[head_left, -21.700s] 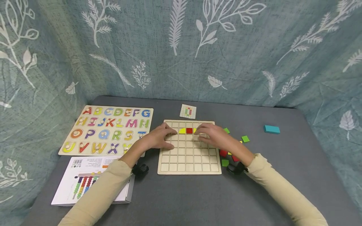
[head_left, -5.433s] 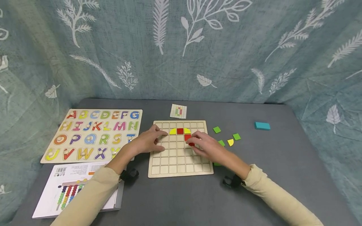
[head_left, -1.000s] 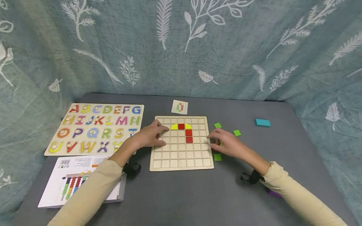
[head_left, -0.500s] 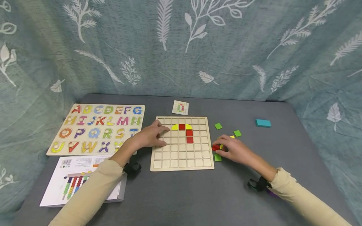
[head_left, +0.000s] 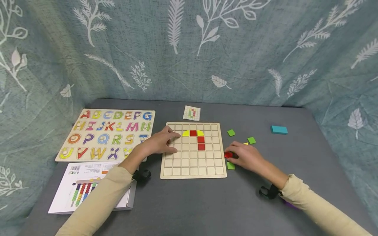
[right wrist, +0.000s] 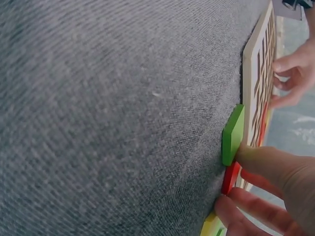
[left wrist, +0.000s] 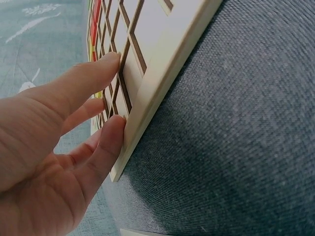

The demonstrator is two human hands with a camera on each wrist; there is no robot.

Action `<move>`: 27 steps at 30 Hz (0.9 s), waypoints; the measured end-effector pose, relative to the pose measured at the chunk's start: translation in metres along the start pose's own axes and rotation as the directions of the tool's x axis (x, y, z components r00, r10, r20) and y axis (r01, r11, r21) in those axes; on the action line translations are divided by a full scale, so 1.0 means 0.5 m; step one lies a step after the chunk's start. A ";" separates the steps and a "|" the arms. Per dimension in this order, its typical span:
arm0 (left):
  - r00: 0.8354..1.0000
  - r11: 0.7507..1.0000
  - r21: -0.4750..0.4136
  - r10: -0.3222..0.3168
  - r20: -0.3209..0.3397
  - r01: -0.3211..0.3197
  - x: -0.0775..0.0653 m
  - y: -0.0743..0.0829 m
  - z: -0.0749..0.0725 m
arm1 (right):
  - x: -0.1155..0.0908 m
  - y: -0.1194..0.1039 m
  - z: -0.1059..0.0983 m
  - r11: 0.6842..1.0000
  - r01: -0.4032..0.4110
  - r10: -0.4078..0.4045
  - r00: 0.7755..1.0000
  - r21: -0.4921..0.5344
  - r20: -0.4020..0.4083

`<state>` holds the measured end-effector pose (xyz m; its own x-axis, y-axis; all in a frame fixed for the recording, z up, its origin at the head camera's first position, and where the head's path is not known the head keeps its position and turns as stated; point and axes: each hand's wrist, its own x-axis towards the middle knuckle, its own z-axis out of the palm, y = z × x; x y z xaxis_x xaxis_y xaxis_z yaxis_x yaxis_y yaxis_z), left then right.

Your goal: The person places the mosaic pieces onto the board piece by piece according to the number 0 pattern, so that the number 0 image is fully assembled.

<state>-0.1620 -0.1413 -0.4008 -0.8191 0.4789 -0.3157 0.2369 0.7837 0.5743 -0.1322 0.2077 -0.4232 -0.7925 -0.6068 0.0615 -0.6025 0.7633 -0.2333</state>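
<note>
A wooden grid board lies flat on the dark table. My left hand rests at its left edge, thumb and fingers spread apart and touching its surface; the left wrist view shows those fingertips on the grid. Set in the board are yellow rounded tiles on either side of a red square tile, with two more red squares in a column below the right one. Just right of the board, my right hand pinches a red tile. A green tile touches the thumb side in the right wrist view.
Loose green tiles and a partly hidden yellow one lie around the right hand. Behind the board is a pattern card. An alphabet puzzle and a white box stand left, a teal block far right.
Since the oldest frame, two red squares have come onto the board below the right yellow tile. Over the last second my right hand moved from the board's edge to the red tile; my left stayed.
</note>
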 end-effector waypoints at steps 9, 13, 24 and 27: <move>1.000 1.000 0.002 0.003 0.004 -0.003 0.004 -0.004 0.003 | 0.002 -0.003 0.000 1.000 -0.001 0.001 1.000 0.000 -0.003; 1.000 1.000 0.008 0.000 0.004 0.000 0.006 -0.005 0.003 | 0.002 -0.004 -0.002 1.000 0.002 -0.002 1.000 0.007 -0.005; 0.999 1.000 0.013 0.024 -0.025 -0.023 0.001 -0.005 0.004 | 0.007 -0.003 0.003 0.998 0.066 -0.066 0.998 -0.017 -0.017; 0.999 1.000 0.010 0.027 -0.029 -0.027 0.000 -0.005 0.005 | 0.007 -0.003 0.004 0.997 0.072 -0.073 0.997 -0.028 -0.023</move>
<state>-0.1615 -0.1424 -0.4040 -0.8272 0.4883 -0.2782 0.2638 0.7744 0.5750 -0.1341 0.2041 -0.4247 -0.7483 -0.6557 0.1006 -0.6607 0.7232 -0.2010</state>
